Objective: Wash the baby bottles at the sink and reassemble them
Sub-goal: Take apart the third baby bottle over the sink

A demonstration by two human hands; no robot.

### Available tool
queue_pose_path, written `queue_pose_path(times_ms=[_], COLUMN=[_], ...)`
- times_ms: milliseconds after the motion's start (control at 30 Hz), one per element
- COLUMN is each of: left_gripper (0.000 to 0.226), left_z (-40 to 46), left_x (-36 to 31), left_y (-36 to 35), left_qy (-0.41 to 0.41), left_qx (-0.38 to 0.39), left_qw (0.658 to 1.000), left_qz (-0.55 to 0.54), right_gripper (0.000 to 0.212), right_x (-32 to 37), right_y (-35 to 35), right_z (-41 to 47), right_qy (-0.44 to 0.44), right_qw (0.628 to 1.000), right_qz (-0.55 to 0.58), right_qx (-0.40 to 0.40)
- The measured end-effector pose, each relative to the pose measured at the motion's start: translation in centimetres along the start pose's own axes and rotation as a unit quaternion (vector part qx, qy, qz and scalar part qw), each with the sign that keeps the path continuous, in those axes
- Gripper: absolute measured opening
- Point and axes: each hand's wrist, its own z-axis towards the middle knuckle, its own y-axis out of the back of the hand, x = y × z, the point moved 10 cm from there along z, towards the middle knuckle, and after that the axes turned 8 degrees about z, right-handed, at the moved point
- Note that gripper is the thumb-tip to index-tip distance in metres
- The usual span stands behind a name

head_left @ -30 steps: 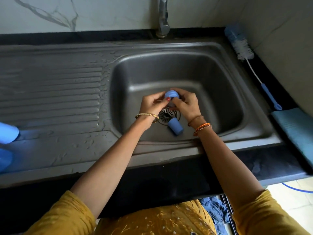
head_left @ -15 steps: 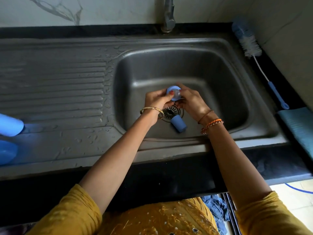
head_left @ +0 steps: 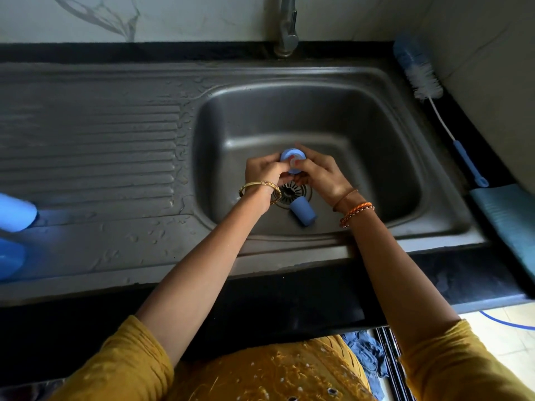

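Note:
Over the drain of the steel sink [head_left: 405, 175], both my hands hold a small blue bottle ring [head_left: 289, 157]. My left hand [head_left: 267, 172] grips it from the left, and a red-nailed thumb lies across its middle. My right hand [head_left: 320, 176] grips it from the right. A blue cap [head_left: 302, 211] lies on its side on the basin floor beside the drain [head_left: 292, 192], just below my hands. The tap [head_left: 286, 30] above shows no water running.
A blue-handled bottle brush [head_left: 425, 82] lies along the right rim of the sink. Blue bottle parts [head_left: 14, 211] sit at the left edge of the wet ribbed drainboard [head_left: 101, 169]. A teal cloth [head_left: 509, 221] rests on the counter at the right.
The blue ring has turned in my fingers: its rounded outside faced me first, then its open face. My hands stay over the drain and the cap has not moved.

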Motion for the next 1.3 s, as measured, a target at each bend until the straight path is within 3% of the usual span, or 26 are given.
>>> queue_pose_path(times_ms=[267,433,633,733,800,933,1067,1300], left_gripper=[0.03,0.028,0.025,0.029,0.027,0.025,0.022,0.018], left_z=[0.1,0.3,0.0,0.0,0.2,1.1,1.7,1.3], left_x=[0.1,-0.1,-0.8,-0.8,-0.4,0.4,1.8,3.6], left_y=[-0.7,-0.8,-1.0,-1.0,-0.6,-0.3,0.2,-0.6], left_qy=[-0.012,-0.043,-0.091,-0.091,-0.07,-0.018,0.071,0.162], left_qx=[0.067,0.06,0.02,0.021,0.024,0.043,0.02,0.075], left_qw=[0.998,0.996,0.993,0.994,0.997,0.998,0.991,0.973], left_qz=[0.013,0.053,0.077,0.048,0.005,-0.04,-0.112,-0.148], right_gripper=[0.026,0.026,0.028,0.028,0.029,0.034,0.036,0.033], right_x=[0.9,1.3,2.3,1.3,1.1,0.8,0.4,-0.4], right_y=[0.7,1.5,3.0,3.0,2.3,1.4,1.3,1.6], right_z=[-0.2,-0.3,-1.0,-0.6,-0.6,-0.6,-0.7,-0.8], right_qy=[0.028,0.037,0.088,0.032,0.018,-0.002,-0.027,-0.065], right_qw=[0.999,0.996,0.961,0.984,0.994,0.996,0.995,0.99], right_qz=[-0.001,-0.009,-0.152,-0.058,0.015,0.051,0.066,0.087], right_qx=[-0.029,-0.082,-0.215,-0.163,-0.108,-0.067,-0.065,-0.085])
